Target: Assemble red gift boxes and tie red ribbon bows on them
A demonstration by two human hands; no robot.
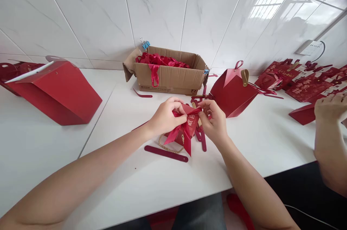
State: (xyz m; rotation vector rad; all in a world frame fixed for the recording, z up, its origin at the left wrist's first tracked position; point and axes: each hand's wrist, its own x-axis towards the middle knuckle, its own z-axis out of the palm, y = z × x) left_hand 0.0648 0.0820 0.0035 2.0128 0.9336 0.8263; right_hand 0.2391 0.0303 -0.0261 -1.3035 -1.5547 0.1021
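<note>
A small red gift box (pixel 193 123) with gold lettering lies on the white table between my hands. Red satin ribbon (pixel 187 139) is looped round it, its cut tails hanging toward me. My left hand (pixel 169 116) pinches the ribbon on the left side. With thumb and fingertips, my right hand (pixel 213 118) grips the ribbon at the box's right edge. A twisted gold cord (pixel 171 150) curves out from under the box. Just in front lies a dark red strap (pixel 166 153) with rounded ends; several more straps (pixel 202 139) lie beside and behind the box.
A cardboard box (pixel 168 76) full of red ribbons (pixel 161 60) stands against the tiled wall. Large red boxes stand left (pixel 65 92) and right (pixel 234 92). At far right are several gift bags (pixel 306 85) and another person's hand (pixel 330 107). The table's front edge (pixel 173 210) runs near me.
</note>
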